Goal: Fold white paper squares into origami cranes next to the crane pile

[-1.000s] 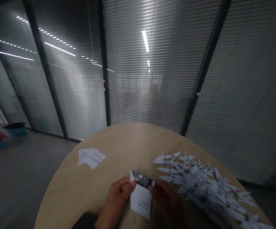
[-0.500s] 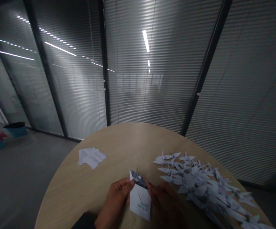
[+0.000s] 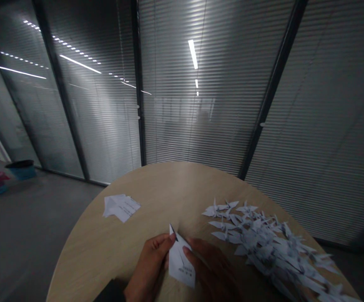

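two hands are in my feed, both on one folded paper (image 3: pixel 181 268). the left hand (image 3: pixel 150 258) grasps it, thumb pressed on the front near the upper left edge, fingers bent behind. the right hand (image 3: pixel 211 266) lays one thumb on the front near the right edge, forefinger beside the slanted upper side; whether it grips or only presses i cannot tell, as much of that hand is in deep shadow. the paper is between the two hands at the near part of one round table (image 3: pixel 182 184), its single pointed tip facing away from me, small print towards the lower end. one dark sleeve (image 3: pixel 111 292) shows by the left wrist. farther off to the left i make out at least two loose papers (image 3: pixel 122 207), the overlap hiding the exact number. to the right lies one spread of white paper cranes (image 3: pixel 260 235), well over ten, too tangled to count. on the floor at far left i count two bins (image 3: pixel 23 172), one lined black, one lined pink.
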Demonstrator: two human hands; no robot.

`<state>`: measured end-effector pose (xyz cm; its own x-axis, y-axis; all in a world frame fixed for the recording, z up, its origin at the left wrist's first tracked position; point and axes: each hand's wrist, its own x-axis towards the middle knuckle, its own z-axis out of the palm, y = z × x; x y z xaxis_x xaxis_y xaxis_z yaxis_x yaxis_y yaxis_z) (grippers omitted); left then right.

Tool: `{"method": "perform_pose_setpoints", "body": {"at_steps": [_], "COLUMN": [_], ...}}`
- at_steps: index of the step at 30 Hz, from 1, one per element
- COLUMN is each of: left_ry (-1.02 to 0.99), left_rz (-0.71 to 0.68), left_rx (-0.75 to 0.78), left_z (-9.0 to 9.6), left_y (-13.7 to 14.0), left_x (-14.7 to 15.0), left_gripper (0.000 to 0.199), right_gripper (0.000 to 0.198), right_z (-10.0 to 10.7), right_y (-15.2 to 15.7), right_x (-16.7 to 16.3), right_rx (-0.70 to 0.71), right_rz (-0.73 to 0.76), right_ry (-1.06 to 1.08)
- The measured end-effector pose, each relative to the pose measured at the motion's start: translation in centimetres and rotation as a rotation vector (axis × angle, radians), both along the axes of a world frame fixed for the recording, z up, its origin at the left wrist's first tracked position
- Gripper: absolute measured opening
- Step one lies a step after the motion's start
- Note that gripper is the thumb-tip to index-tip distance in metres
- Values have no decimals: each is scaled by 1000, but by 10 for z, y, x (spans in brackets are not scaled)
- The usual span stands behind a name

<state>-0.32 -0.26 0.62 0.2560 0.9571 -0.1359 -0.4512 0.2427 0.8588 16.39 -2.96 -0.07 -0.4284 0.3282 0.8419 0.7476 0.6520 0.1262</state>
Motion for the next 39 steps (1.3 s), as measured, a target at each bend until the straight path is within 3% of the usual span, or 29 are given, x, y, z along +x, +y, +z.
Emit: {"method": "perform_pose_setpoints", "body": {"at_steps": [9, 17, 22, 24, 28, 30, 33, 35, 39], "left_ry": [-69, 70, 35, 38, 91, 119, 142, 159, 184], "left_rz": [23, 45, 42, 59, 96, 82, 54, 35, 18], "left_rx": [-7, 10, 33, 36, 47, 71, 98, 103, 106], "left_z": [8, 5, 5, 7, 10, 10, 10, 9, 8], "left_y": [-3, 2, 1, 0, 0, 0, -1, -1, -1], "left_x": [3, 0, 0, 0, 1, 2, 2, 2, 3], "left_gripper": [36, 39, 36, 36, 37, 37, 37, 37, 40], "right_gripper": [31, 35, 33, 28, 29, 34, 45, 47, 51], "right_z": [-5, -25, -17, -15, -17, -15, -7, -1, 3], "right_y": [5, 7, 4, 3, 2, 3, 4, 5, 5], "right_x": [1, -2, -6, -8, -12, -14, -17, -18, -19], "right_rx": [25, -24, -70, -118, -510, -804, -1221, -1329, -1367], "right_rz": [27, 24, 60, 147, 46, 3, 140, 170, 138], "right_ry": [-94, -117, -78, 7, 479, 720, 778, 751, 742]}}
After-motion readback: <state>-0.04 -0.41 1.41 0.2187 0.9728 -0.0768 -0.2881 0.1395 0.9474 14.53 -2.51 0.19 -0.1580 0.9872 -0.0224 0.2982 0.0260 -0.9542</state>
